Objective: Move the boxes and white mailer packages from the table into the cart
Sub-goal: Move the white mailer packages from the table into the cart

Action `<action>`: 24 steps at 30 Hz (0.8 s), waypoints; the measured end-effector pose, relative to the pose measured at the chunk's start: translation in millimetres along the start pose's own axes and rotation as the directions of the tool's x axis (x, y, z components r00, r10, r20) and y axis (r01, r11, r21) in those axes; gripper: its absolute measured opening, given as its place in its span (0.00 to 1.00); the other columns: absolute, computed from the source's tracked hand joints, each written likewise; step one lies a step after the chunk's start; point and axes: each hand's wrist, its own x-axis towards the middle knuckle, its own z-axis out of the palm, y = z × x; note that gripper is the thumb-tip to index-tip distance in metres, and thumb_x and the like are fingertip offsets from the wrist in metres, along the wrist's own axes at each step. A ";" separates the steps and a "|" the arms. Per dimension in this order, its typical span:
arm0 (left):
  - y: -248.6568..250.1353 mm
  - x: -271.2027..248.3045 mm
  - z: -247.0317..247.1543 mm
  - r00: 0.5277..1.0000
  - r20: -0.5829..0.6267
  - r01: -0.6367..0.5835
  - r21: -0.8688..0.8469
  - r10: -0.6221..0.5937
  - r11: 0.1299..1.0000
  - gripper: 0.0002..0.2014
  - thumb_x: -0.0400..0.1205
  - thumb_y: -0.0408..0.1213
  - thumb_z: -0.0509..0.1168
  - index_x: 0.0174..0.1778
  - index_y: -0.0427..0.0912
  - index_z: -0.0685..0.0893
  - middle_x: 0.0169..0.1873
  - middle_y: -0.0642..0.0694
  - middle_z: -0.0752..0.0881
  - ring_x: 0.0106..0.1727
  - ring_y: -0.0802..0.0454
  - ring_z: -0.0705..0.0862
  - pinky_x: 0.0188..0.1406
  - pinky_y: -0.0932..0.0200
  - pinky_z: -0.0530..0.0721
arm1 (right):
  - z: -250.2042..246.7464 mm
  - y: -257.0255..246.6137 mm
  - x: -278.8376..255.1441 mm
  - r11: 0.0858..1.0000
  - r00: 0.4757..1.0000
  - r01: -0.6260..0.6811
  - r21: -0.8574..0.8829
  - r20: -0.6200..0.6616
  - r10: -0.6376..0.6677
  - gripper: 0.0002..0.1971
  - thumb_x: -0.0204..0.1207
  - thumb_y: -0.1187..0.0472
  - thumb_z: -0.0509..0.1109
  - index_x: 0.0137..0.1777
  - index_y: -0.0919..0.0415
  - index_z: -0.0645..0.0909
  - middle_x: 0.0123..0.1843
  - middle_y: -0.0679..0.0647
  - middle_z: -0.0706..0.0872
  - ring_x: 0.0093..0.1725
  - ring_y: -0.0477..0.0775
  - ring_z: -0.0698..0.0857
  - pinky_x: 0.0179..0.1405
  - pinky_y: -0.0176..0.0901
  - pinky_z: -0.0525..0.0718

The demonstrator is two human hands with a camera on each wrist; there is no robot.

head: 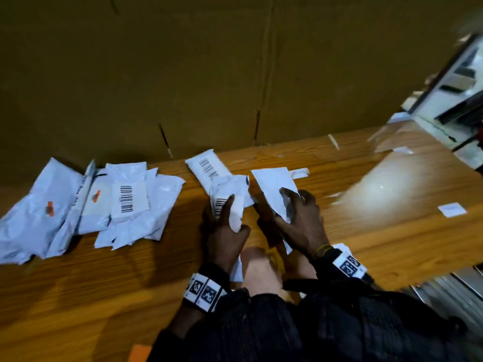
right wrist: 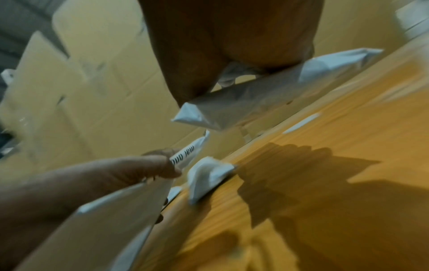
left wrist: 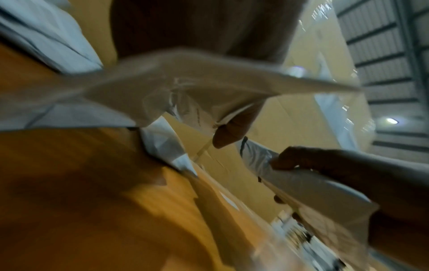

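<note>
Left hand point(head: 224, 231) round barcoded mailer point(head: 230, 202), just above table point(head: 104, 283).

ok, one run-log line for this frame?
left hand: grips barcoded mailer | right hand: grips plain mailer | mailer pile: on table

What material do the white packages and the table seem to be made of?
The white packages look like thin plastic film with a slight sheen: they crumple and fold softly, and paper barcode labels are stuck on them. The table looks like wood or wood-pattern laminate, glossy: grain lines show, and a lamp reflects on it.
</note>
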 end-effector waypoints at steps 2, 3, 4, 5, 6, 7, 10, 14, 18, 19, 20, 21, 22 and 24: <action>21.0 -11.5 14.9 0.997 0.062 -0.036 0.009 0.036 0.999 0.40 0.69 0.50 0.67 0.80 0.66 0.64 0.78 0.38 0.62 0.79 0.39 0.63 0.75 0.48 0.65 | -17.6 25.9 -15.6 0.999 0.999 -0.033 0.042 -0.033 0.034 0.43 0.60 0.24 0.58 0.78 0.36 0.64 0.80 0.57 0.62 0.77 0.62 0.66 0.70 0.61 0.71; 29.7 -16.9 21.8 0.995 0.089 -0.050 0.009 0.049 0.999 0.40 0.69 0.49 0.67 0.80 0.65 0.64 0.77 0.38 0.62 0.79 0.39 0.63 0.75 0.48 0.65 | -25.9 36.5 -23.2 0.997 0.998 -0.044 0.058 -0.041 0.047 0.43 0.60 0.25 0.57 0.78 0.36 0.64 0.80 0.56 0.62 0.77 0.62 0.66 0.70 0.62 0.71; 40.5 -23.9 30.2 0.992 0.105 -0.070 0.009 0.069 0.998 0.40 0.69 0.49 0.67 0.80 0.64 0.65 0.76 0.37 0.63 0.78 0.38 0.64 0.74 0.47 0.66 | -35.7 49.5 -31.2 0.996 0.997 -0.061 0.070 -0.045 0.065 0.43 0.59 0.26 0.56 0.78 0.37 0.65 0.80 0.55 0.61 0.77 0.62 0.65 0.70 0.62 0.70; 53.0 -32.6 40.8 0.989 0.117 -0.095 0.012 0.093 0.995 0.40 0.68 0.50 0.66 0.80 0.63 0.66 0.75 0.37 0.65 0.76 0.37 0.66 0.73 0.46 0.67 | -47.4 64.3 -39.9 0.994 0.995 -0.084 0.077 -0.052 0.088 0.43 0.59 0.27 0.56 0.78 0.37 0.65 0.80 0.54 0.60 0.77 0.62 0.65 0.70 0.62 0.70; 65.7 -42.1 51.3 0.985 0.136 -0.105 0.017 0.102 0.994 0.40 0.67 0.50 0.65 0.80 0.63 0.66 0.75 0.37 0.65 0.76 0.37 0.67 0.72 0.46 0.68 | -59.2 79.0 -48.7 0.991 0.992 -0.107 0.082 -0.061 0.112 0.42 0.60 0.27 0.56 0.78 0.38 0.65 0.80 0.54 0.59 0.77 0.62 0.64 0.70 0.62 0.70; 78.1 -51.8 61.5 0.982 0.157 -0.110 0.017 0.106 0.994 0.40 0.69 0.49 0.67 0.80 0.64 0.65 0.76 0.38 0.64 0.75 0.37 0.67 0.71 0.46 0.68 | -69.9 93.6 -57.1 0.988 0.989 -0.126 0.089 -0.072 0.132 0.41 0.62 0.28 0.57 0.78 0.38 0.65 0.80 0.53 0.59 0.77 0.61 0.64 0.70 0.62 0.69; 114.1 -80.3 92.9 0.966 0.228 -0.127 0.008 0.121 0.992 0.40 0.72 0.46 0.72 0.80 0.67 0.63 0.78 0.40 0.60 0.73 0.37 0.67 0.72 0.46 0.67 | -98.2 138.1 -83.4 0.981 0.979 -0.164 0.106 -0.108 0.175 0.37 0.68 0.29 0.63 0.78 0.37 0.65 0.81 0.51 0.58 0.78 0.60 0.64 0.72 0.62 0.69; 158.2 -118.6 139.2 0.939 0.295 -0.186 0.002 0.177 0.983 0.39 0.72 0.49 0.72 0.80 0.67 0.65 0.76 0.40 0.61 0.72 0.35 0.68 0.71 0.47 0.68 | -127.5 196.4 -120.9 0.968 0.954 -0.214 0.128 -0.184 0.235 0.33 0.74 0.34 0.69 0.78 0.40 0.66 0.79 0.52 0.60 0.77 0.60 0.65 0.71 0.58 0.71; 202.1 -157.3 184.8 0.901 0.375 -0.230 -0.015 0.219 0.973 0.38 0.74 0.50 0.71 0.80 0.67 0.63 0.79 0.40 0.58 0.73 0.32 0.67 0.70 0.45 0.68 | -152.1 255.1 -153.5 0.954 0.927 -0.268 0.131 -0.236 0.293 0.33 0.74 0.34 0.67 0.77 0.40 0.66 0.78 0.52 0.62 0.76 0.60 0.67 0.70 0.58 0.73; 214.6 -167.4 196.3 0.882 0.404 -0.255 -0.017 0.240 0.967 0.38 0.75 0.50 0.71 0.80 0.67 0.62 0.80 0.40 0.57 0.74 0.32 0.66 0.71 0.45 0.68 | -159.7 269.5 -162.8 0.948 0.916 -0.286 0.138 -0.252 0.313 0.34 0.72 0.32 0.65 0.77 0.39 0.66 0.77 0.53 0.62 0.76 0.60 0.67 0.70 0.58 0.73; 227.5 -177.7 208.7 0.864 0.433 -0.275 -0.020 0.256 0.961 0.38 0.76 0.50 0.70 0.81 0.67 0.61 0.80 0.40 0.56 0.74 0.32 0.65 0.71 0.45 0.67 | -167.9 284.1 -173.2 0.939 0.902 -0.311 0.149 -0.263 0.341 0.35 0.68 0.31 0.62 0.77 0.39 0.66 0.77 0.53 0.63 0.76 0.60 0.67 0.70 0.57 0.72; 234.5 -181.4 212.8 0.858 0.445 -0.281 -0.015 0.258 0.960 0.37 0.76 0.50 0.70 0.81 0.67 0.61 0.80 0.42 0.56 0.73 0.33 0.65 0.71 0.44 0.68 | -171.8 289.0 -177.6 0.933 0.895 -0.324 0.155 -0.269 0.356 0.38 0.65 0.31 0.59 0.77 0.39 0.66 0.77 0.53 0.63 0.76 0.59 0.67 0.71 0.57 0.72; 246.4 -189.9 221.4 0.846 0.463 -0.292 -0.012 0.264 0.956 0.37 0.77 0.50 0.69 0.81 0.68 0.60 0.80 0.43 0.56 0.73 0.33 0.66 0.71 0.44 0.68 | -178.1 300.2 -186.7 0.920 0.877 -0.355 0.166 -0.281 0.389 0.39 0.62 0.31 0.57 0.77 0.40 0.67 0.77 0.53 0.63 0.77 0.58 0.66 0.71 0.57 0.72; 270.3 -205.0 239.2 0.813 0.503 -0.336 -0.005 0.292 0.942 0.38 0.76 0.49 0.69 0.81 0.69 0.60 0.80 0.44 0.56 0.72 0.34 0.66 0.71 0.44 0.70 | -191.2 322.2 -205.0 0.892 0.833 -0.399 0.214 -0.322 0.450 0.38 0.63 0.32 0.59 0.76 0.39 0.67 0.77 0.52 0.63 0.77 0.57 0.66 0.71 0.56 0.73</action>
